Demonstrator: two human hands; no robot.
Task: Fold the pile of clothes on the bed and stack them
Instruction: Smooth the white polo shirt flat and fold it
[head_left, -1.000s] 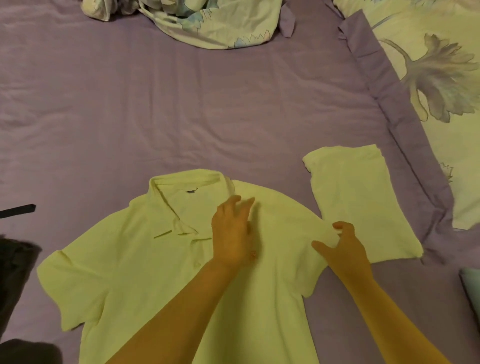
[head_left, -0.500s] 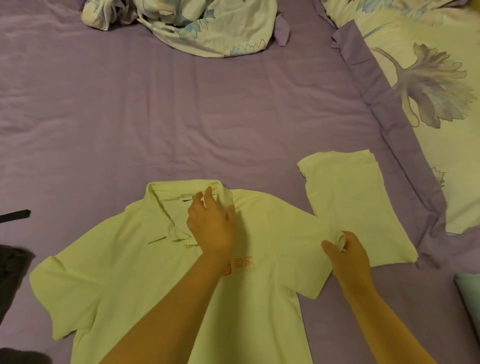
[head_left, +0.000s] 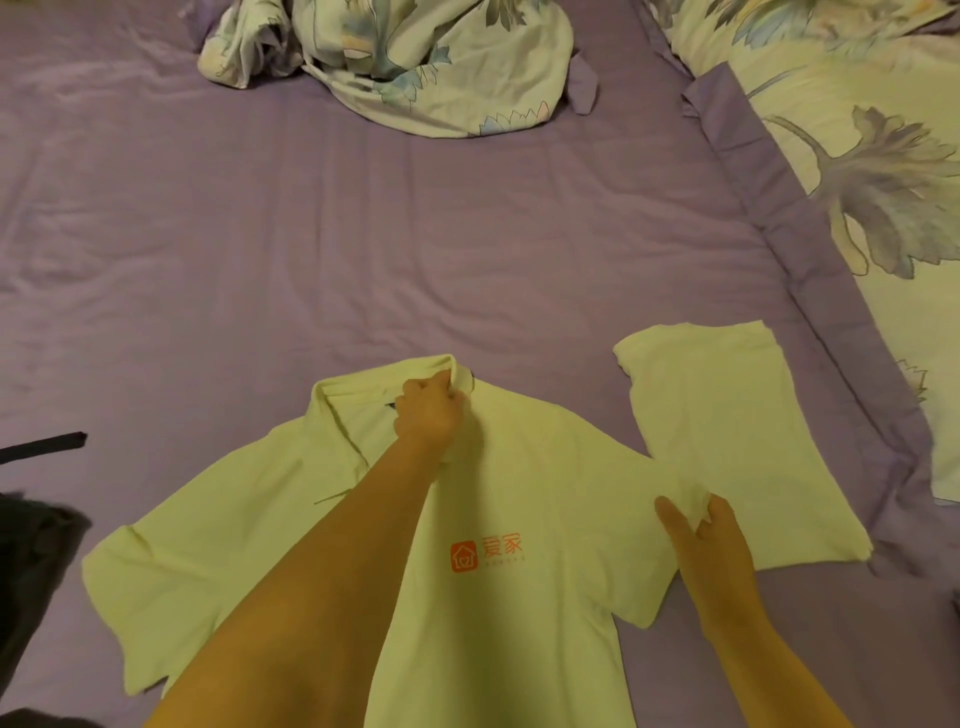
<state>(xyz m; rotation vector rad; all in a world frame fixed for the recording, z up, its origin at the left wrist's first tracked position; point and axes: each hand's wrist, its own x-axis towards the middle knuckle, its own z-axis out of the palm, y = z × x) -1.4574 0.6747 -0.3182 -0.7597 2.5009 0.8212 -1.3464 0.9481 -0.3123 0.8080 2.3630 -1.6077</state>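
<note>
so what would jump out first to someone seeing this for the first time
A pale yellow polo shirt with an orange logo lies spread face up on the purple bedsheet in the near centre. The left hand pinches its collar, while the right hand grips the sleeve on the right. Just right of it lies a folded pale yellow garment, and a crumpled floral quilt sits at the far edge.

Clearance around the work area

We find open purple sheet beyond the polo shirt; a folded garment blocks the right, dark clothing the left, rumpled floral bedding the far side.
</note>
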